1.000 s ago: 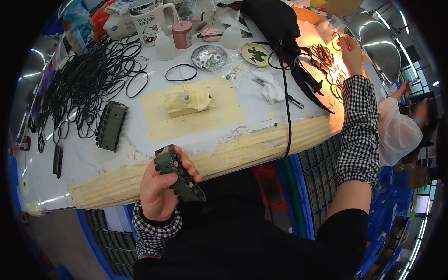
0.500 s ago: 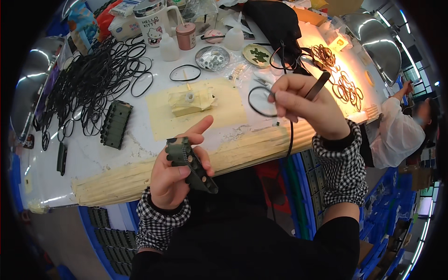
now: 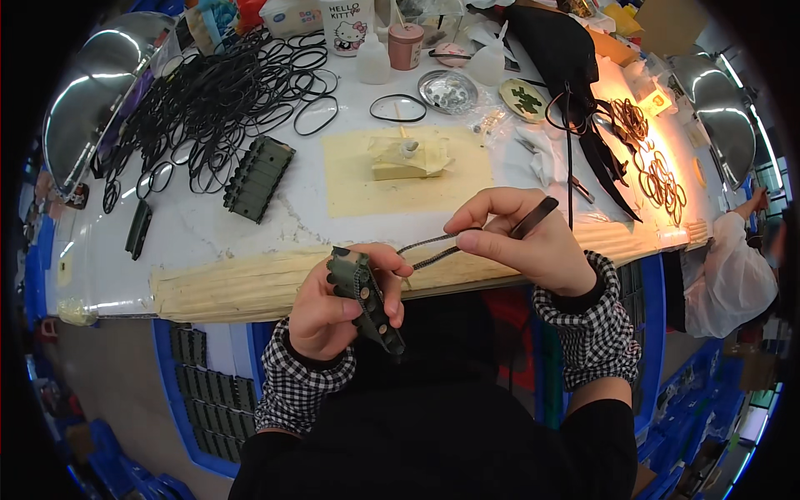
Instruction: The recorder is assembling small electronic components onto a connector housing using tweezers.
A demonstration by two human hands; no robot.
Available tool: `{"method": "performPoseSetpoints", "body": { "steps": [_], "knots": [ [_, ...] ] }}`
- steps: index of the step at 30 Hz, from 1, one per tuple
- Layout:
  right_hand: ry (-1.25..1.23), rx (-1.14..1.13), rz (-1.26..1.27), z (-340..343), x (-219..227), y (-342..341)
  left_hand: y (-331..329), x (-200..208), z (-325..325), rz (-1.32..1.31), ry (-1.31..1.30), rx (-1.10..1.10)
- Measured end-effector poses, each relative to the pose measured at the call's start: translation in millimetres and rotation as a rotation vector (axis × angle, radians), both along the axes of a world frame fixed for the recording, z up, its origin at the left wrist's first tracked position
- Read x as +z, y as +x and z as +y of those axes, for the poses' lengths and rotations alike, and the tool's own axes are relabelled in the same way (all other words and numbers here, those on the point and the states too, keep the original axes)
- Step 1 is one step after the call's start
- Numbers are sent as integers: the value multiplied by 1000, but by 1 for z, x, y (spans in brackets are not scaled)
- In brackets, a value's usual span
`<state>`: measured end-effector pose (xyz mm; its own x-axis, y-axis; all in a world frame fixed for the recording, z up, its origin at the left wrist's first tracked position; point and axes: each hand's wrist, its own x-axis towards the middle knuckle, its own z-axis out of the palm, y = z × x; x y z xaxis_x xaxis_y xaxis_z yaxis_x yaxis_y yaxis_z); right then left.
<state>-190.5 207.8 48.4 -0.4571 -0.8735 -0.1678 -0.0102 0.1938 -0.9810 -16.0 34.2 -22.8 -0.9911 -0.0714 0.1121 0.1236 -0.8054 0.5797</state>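
My left hand (image 3: 312,315) is closed around a dark green camouflage casing (image 3: 372,307), ribbed along its edge, with two round brass-coloured spots on the side facing me. Between the fingertips of my right hand (image 3: 542,250) is a thin black toothed rubber loop (image 3: 429,250). It is drawn out long and narrow, its other end reaching the left fingertips. A dark flat tool (image 3: 535,217), perhaps tweezers, also sticks out of my right hand. Both hands are over the table's near edge.
A heap of black rubber loops (image 3: 208,100) covers the table's left side, near another green casing (image 3: 259,178) and a narrow dark piece (image 3: 140,229). A tape-covered block (image 3: 408,170) stands mid-table. Behind are a metal dish (image 3: 447,93) and a black bag (image 3: 554,50). Another person (image 3: 729,267) is at right.
My right hand has come down and left toward the left hand. The loop, a round ring before, is now stretched between the hands. The whole view has shifted.
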Motion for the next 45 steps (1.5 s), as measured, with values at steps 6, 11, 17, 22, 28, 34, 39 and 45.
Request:
{"method": "performPoseSetpoints", "body": {
  "steps": [6, 11, 17, 22, 28, 34, 39, 45],
  "knots": [
    [-52, -49, -23, -3, -3, 5, 4, 11, -3, 42, -664, -6],
    [-128, -105, -89, -3, -16, 3, 4, 9, -2, 21, -379, 8],
    [-83, -69, -9, -3, -22, 5, 5, 9, -4, 30, -462, 46],
    [-139, 52, 117, -1, -19, 12, 3, 18, -1, 5, -565, -7],
    [-261, 210, 299, -6, -30, 13, 2, 19, -2, 30, -626, -63],
    [-139, 93, -9, -2, -27, 12, 9, 19, -7, -57, -510, -93],
    [-65, 102, -96, 5, -22, 2, 12, 19, -9, -35, -561, -3],
    [-199, 112, 8, 9, -32, 1, 9, 21, -9, -23, -710, 136]
  ]
}}
